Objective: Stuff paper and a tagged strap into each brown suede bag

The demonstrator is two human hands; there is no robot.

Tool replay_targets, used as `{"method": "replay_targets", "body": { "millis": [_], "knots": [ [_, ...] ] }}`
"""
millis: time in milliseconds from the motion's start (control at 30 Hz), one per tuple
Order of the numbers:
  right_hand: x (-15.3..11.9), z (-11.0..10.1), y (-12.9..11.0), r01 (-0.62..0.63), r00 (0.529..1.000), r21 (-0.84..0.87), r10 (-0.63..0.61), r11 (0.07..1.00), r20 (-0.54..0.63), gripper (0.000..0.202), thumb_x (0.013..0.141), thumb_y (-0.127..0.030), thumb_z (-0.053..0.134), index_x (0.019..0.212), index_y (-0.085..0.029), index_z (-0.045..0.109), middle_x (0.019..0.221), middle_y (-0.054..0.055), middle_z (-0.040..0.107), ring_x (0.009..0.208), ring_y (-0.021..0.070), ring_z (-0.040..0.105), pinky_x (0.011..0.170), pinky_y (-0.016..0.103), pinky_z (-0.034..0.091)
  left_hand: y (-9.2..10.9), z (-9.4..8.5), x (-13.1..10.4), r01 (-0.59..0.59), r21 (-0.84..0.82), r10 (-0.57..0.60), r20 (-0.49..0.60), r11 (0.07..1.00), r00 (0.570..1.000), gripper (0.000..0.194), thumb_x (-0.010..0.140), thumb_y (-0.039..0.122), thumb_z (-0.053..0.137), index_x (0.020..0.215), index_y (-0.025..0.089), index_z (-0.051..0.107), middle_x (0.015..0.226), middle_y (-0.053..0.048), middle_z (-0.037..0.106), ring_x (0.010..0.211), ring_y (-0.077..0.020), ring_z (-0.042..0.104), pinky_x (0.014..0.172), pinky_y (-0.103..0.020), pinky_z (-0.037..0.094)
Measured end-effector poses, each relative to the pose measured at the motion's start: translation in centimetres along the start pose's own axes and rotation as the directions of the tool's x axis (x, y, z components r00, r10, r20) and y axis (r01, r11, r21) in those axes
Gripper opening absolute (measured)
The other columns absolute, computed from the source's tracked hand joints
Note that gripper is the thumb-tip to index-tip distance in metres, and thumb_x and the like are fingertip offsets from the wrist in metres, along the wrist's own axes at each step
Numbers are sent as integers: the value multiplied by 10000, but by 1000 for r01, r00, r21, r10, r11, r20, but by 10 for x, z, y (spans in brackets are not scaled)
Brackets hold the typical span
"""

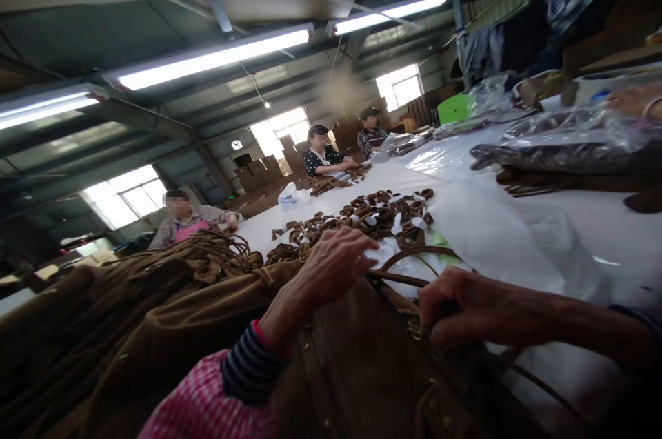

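Note:
A brown bag [356,356] with brass-coloured rivets and rings lies in front of me. My right hand [465,308] is closed at its upper edge, next to a metal ring and a thin curved handle [414,256]. Over the bag's top edge reaches my left hand [336,267], its fingers loosely bent and apart, with nothing visible in them. Just beyond it is a heap of rolled brown straps [362,215] with white wraps on them. To the left, more brown bags [181,315] are piled up with their handles on top.
A white-covered table [486,218] stretches away ahead. Plastic-wrapped brown goods [563,156] lie at the right, where another person's hand [638,101] shows. Several co-workers sit along the far side. A green box [455,109] stands at the back.

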State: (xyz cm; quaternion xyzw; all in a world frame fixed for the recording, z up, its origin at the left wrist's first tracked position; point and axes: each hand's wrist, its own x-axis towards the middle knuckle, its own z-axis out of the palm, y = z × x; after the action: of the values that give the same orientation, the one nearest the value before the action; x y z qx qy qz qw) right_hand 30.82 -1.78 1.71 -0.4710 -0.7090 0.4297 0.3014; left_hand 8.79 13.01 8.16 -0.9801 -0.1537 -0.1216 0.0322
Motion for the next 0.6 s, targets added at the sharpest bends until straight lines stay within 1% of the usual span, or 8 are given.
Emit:
{"method": "replay_targets", "body": {
  "millis": [67, 100, 267, 433, 467, 533, 567, 600],
  "knots": [
    [-4, 4, 1, -1, 1000, -8, 1, 1000, -19, 139, 762, -269, 721, 830, -152, 751, 688, -31, 589, 657, 115, 487, 583, 221, 343, 22, 0, -13, -114, 10, 111, 174, 993, 979, 193, 1029, 399, 528, 1093, 269, 657, 1094, -4, 695, 1050, -184, 609, 982, -351, 416],
    [-6, 7, 3, -4, 999, -11, 4, 1000, -34, 132, 763, -261, 714, 833, -155, 751, 701, -27, 595, 673, 119, 493, 591, 220, 346, 28, 3, -22, -126, 27, 118, 195, 992, 974, 204, 1037, 401, 512, 1103, 261, 644, 1107, -6, 694, 1063, -182, 611, 991, -351, 419],
    [-10, 15, 16, -8, 998, 99, 14, 995, -67, 151, 747, -271, 723, 834, -154, 761, 743, -12, 614, 711, 123, 507, 590, 208, 354, 28, 33, -61, -91, 202, 88, 20, 975, 996, 296, 1060, 256, 443, 1341, 230, 532, 1420, -64, 582, 1324, -226, 501, 1040, -395, 427],
    [7, -9, 24, -53, 985, 150, 27, 987, 171, 285, 725, -357, 780, 889, -124, 780, 656, -28, 589, 575, 91, 460, 526, 203, 344, 21, 50, -72, -105, 293, 136, -87, 950, 987, 326, 1061, 192, 380, 1346, 176, 537, 1382, -107, 611, 1256, -258, 547, 962, -430, 494],
    [14, -19, 27, -28, 984, 99, 10, 995, 180, 281, 752, -364, 763, 888, -119, 777, 664, -20, 600, 587, 98, 480, 542, 209, 362, 20, 52, -73, -101, 305, 139, -107, 947, 984, 316, 1059, 191, 384, 1326, 171, 552, 1358, -109, 625, 1231, -263, 559, 949, -437, 501],
    [34, -42, 34, 15, 998, -190, -4, 982, 58, 198, 821, -310, 692, 864, -130, 764, 716, 2, 644, 650, 122, 543, 605, 223, 399, 20, 55, -74, -101, 316, 153, -146, 943, 977, 292, 1055, 184, 395, 1281, 159, 579, 1312, -111, 650, 1218, -273, 561, 940, -444, 505],
    [46, -54, 39, -8, 998, -399, -15, 917, -55, 159, 845, -261, 650, 853, -142, 756, 753, 15, 670, 696, 138, 577, 643, 230, 412, 20, 56, -74, -103, 315, 162, -168, 944, 972, 283, 1053, 179, 397, 1264, 154, 586, 1292, -112, 658, 1214, -273, 561, 940, -442, 505],
    [59, -66, 45, -84, 984, -598, -29, 797, -177, 148, 858, -212, 611, 854, -154, 748, 798, 29, 694, 745, 155, 610, 677, 238, 419, 20, 57, -74, -106, 308, 170, -189, 946, 967, 280, 1053, 173, 395, 1255, 151, 587, 1278, -113, 662, 1203, -269, 566, 943, -438, 504]
  ]
}}
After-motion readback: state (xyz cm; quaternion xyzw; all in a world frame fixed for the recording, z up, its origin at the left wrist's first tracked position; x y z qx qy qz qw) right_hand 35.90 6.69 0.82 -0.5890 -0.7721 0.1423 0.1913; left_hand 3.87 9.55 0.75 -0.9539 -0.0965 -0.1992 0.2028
